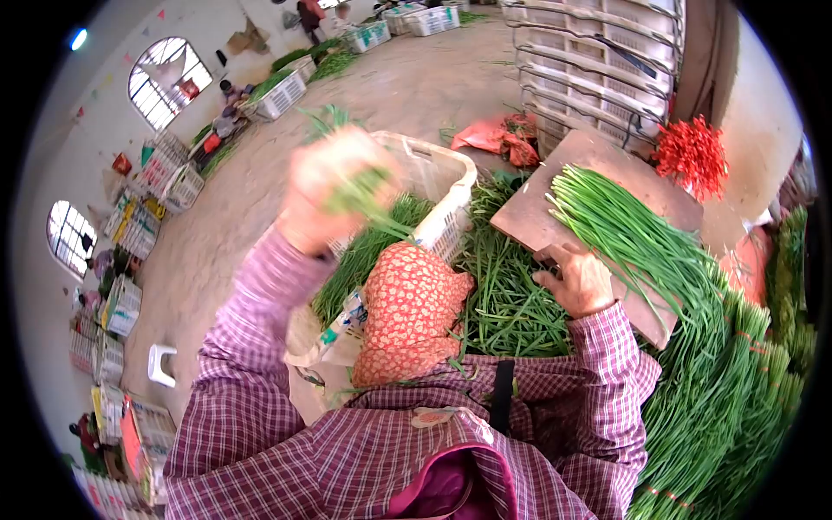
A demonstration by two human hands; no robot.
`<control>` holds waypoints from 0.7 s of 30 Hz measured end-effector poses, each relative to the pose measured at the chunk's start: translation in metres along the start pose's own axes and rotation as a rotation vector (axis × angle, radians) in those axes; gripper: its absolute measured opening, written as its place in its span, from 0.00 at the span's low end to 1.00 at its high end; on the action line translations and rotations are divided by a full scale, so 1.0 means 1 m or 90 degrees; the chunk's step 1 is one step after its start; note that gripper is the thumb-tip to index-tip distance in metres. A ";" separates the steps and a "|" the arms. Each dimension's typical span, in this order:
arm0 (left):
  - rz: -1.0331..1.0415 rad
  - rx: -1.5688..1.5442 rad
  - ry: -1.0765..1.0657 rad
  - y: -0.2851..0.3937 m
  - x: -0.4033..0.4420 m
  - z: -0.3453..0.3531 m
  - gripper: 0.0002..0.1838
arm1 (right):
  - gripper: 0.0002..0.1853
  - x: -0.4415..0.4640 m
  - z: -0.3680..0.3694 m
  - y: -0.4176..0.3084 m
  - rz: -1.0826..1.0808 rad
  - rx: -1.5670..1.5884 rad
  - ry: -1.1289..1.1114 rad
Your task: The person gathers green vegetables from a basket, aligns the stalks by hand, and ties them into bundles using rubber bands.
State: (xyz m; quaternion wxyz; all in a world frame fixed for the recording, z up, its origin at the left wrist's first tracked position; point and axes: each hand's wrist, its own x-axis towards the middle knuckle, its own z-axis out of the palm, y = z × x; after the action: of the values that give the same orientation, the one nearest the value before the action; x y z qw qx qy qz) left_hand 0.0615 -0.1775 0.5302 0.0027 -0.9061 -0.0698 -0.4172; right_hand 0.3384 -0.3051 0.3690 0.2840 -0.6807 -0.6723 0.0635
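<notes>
My left hand [334,195], smeared by motion, is raised over a white plastic crate [451,173]. It is closed around a small bunch of garlic chives [360,192], with green ends showing past the fingers. At the near left edge of a brown board [529,204] is my right hand [582,282], thumb and fingers apart with nothing visible in them. A neat pile of long chives [620,212] lies across that board, close to the right hand. Loose chives [511,295] fill the space below it, and more chives [394,221] lie inside the crate.
Chive bundles tied with bands [702,407] are heaped at right. Behind the board stand stacked crates [598,69] and a bunch of thin red strips [691,158]. Red floral cloth [407,303] covers my knee. A white stool [161,366] stands left; other people sit by crates along the wall.
</notes>
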 end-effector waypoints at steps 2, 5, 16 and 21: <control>0.140 0.089 -0.051 0.016 -0.035 0.043 0.08 | 0.16 -0.005 0.009 0.001 -0.004 0.016 0.005; 0.098 0.151 -0.189 0.032 -0.130 0.107 0.03 | 0.18 -0.017 0.023 0.001 -0.015 0.117 -0.002; 0.050 0.119 -0.367 0.077 -0.196 0.143 0.04 | 0.10 -0.019 0.050 -0.031 -0.037 0.301 -0.082; 0.098 0.174 -0.496 0.084 -0.210 0.154 0.06 | 0.09 -0.012 0.063 -0.050 -0.022 0.335 -0.091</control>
State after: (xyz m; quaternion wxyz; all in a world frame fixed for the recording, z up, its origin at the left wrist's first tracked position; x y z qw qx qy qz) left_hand 0.0536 -0.2770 0.2754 0.1274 -0.9900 -0.0526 -0.0289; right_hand 0.2637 -0.3011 0.3370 0.4042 -0.5657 -0.6624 0.2792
